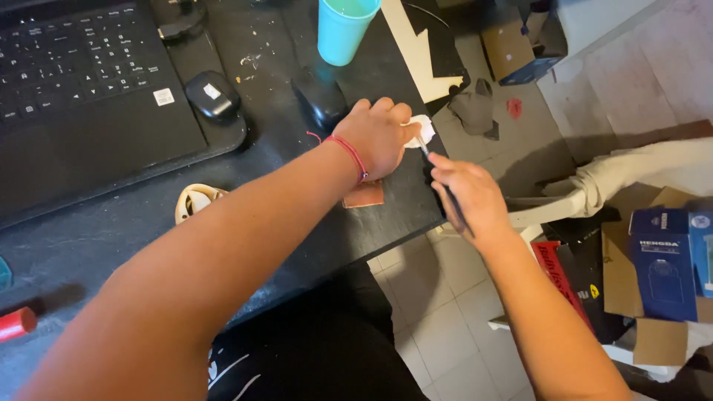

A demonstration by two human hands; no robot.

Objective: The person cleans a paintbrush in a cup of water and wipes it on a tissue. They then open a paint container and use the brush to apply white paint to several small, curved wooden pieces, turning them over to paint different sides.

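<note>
Right hand (471, 194) nearest the camera, just off the worktop (111, 238) edge — grip clamped on a thin dark tool (438, 182), its tip against a small white wad (421, 129). Left hand (375, 137), red cord at the wrist, fingers closed over that wad, pinning it at the worktop's right edge; a small brown piece (364, 194) lies just under the wrist. Risk, as I judge it: the tool tip points toward the left fingers, so a slip could jab them, and the wad sits close enough to the edge to drop to the tiled floor (438, 312). Beyond: black mouse (319, 96), dark earbud case (212, 95), laptop (82, 82); farthest, a turquoise cup (343, 30) — a jerked elbow could topple it.
</note>
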